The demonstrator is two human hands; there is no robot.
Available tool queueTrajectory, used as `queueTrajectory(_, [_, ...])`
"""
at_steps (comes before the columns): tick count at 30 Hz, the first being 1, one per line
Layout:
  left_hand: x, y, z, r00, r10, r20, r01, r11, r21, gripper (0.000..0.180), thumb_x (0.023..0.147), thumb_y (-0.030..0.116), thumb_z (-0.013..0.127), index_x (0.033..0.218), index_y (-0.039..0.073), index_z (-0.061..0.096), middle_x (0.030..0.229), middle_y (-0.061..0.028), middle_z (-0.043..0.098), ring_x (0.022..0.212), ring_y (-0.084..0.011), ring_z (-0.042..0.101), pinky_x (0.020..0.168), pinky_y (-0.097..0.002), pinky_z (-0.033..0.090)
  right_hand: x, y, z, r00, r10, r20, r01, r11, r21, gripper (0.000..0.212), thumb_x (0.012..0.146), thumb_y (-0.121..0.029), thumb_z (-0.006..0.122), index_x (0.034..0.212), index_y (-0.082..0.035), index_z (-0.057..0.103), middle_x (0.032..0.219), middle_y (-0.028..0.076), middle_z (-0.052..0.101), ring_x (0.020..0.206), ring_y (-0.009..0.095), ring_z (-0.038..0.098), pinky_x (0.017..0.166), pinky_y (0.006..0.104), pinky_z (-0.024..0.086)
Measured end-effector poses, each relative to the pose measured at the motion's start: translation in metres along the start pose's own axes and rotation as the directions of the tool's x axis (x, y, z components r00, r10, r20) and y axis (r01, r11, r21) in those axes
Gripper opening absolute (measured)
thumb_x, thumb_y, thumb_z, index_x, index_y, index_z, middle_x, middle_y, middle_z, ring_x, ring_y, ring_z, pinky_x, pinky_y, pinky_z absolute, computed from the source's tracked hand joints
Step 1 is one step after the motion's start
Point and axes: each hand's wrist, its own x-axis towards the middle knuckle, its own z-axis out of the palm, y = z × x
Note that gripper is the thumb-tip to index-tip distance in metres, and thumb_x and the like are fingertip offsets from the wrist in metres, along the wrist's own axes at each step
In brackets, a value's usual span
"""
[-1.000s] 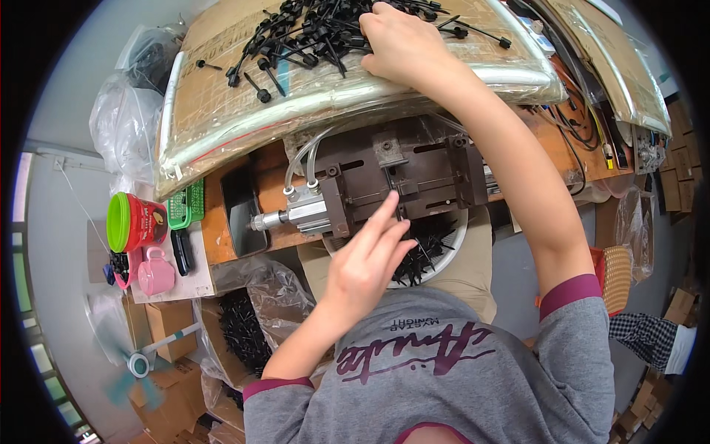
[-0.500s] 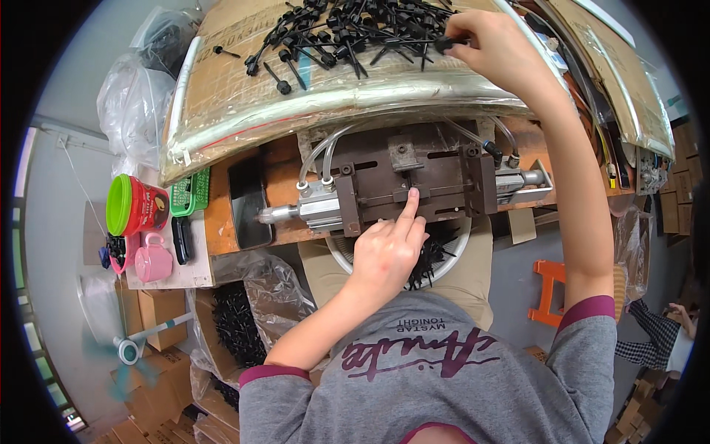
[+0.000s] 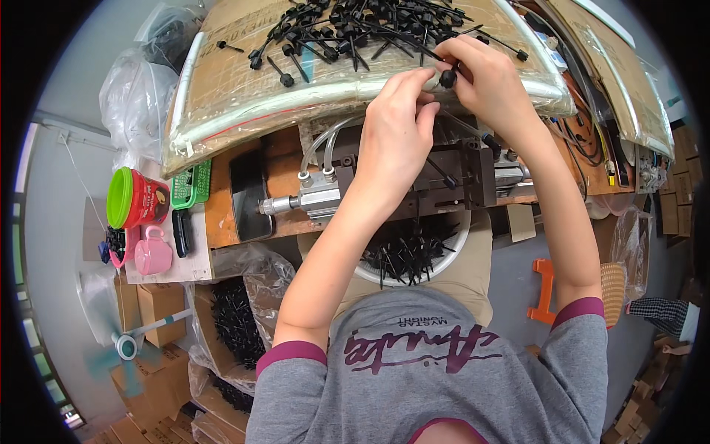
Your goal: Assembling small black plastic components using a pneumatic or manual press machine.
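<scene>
Bright, even light; soft shadows; glare on plastic wrap (image 3: 244,111); fisheye-bent, black-vignetted edges.

Black plastic parts (image 3: 355,22) piled on brown cardboard tray (image 3: 244,89) wrapped in clear film, white rim. One black part (image 3: 448,77) between right hand (image 3: 488,78) fingers. Press fixture (image 3: 444,177) dark brown/black, silver air cylinder (image 3: 303,201), translucent grey hoses (image 3: 319,148). Wooden surface (image 3: 222,214) orange-brown. White bowl (image 3: 414,255) full of black parts. Red cup (image 3: 140,198) with bright green lid, pink mug (image 3: 151,253), green basket (image 3: 191,185). Sweatshirt (image 3: 429,370) grey, maroon cuffs and maroon script print. Orange stool (image 3: 543,290). Brown cartons (image 3: 159,307). Fan (image 3: 122,348) teal blades, white hub.
</scene>
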Motion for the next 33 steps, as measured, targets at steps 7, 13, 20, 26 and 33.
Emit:
queueTrajectory(7, [-0.013,0.022,-0.031,0.991,0.081,-0.106,-0.093,0.989,-0.114,0.047,0.08,-0.005,0.078,0.125,-0.001,0.066,0.112,-0.0101,0.07,0.096,-0.017,0.071,0.079,-0.0303,0.063,-0.022,-0.038,-0.035,0.826,0.443,0.35,-0.538,0.432,0.723,0.017,0.094,-0.016,0.071,0.102,-0.001,0.067,0.084,0.004,0.069,0.06,0.006,0.06,0.053,0.0203,0.046])
queueTrajectory(13, [-0.05,0.031,-0.027,0.943,0.328,-0.063,-0.328,0.945,-0.001,0.035,0.076,-0.011,0.077,0.109,0.0,0.075,0.105,-0.0138,0.072,0.088,-0.019,0.072,0.074,-0.0283,0.062,-0.054,-0.07,-0.028,0.735,0.476,0.482,-0.574,0.06,0.816,0.017,0.094,-0.017,0.072,0.099,-0.001,0.072,0.077,0.003,0.069,0.061,0.008,0.066,0.056,0.0198,0.049])
queueTrajectory(20, [-0.112,0.035,-0.042,0.991,0.078,0.111,-0.088,0.992,0.086,0.033,0.073,-0.003,0.081,0.105,0.001,0.074,0.1,-0.0101,0.066,0.083,-0.0207,0.07,0.066,-0.0299,0.058,-0.1,-0.076,-0.052,0.788,0.475,0.39,-0.557,0.284,0.78,0.053,0.109,-0.031,0.037,0.13,0.014,0.053,0.121,0.028,0.063,0.107,0.032,0.069,0.092,0.0372,0.054])
queueTrajectory(26, [-0.138,0.013,-0.02,0.949,0.077,0.306,-0.204,0.89,0.408,0.03,0.074,0.005,0.08,0.102,0.001,0.071,0.13,-0.0151,0.066,0.088,-0.0243,0.071,0.077,-0.0317,0.057,-0.135,-0.09,-0.061,0.769,0.556,0.314,-0.535,0.293,0.792,0.044,0.107,-0.025,0.042,0.13,0.012,0.052,0.127,0.027,0.062,0.115,0.033,0.066,0.1,0.0384,0.051])
queueTrajectory(33, [-0.131,0.017,-0.018,0.939,0.012,0.343,-0.196,0.838,0.509,0.028,0.072,0.011,0.082,0.098,0.005,0.073,0.13,-0.0102,0.068,0.07,-0.0213,0.071,0.064,-0.0298,0.056,-0.136,-0.099,-0.064,0.878,0.438,0.194,-0.455,0.636,0.623,0.039,0.077,0.004,0.08,0.113,0.002,0.065,0.126,0.019,0.062,0.098,0.019,0.068,0.081,0.0283,0.056])
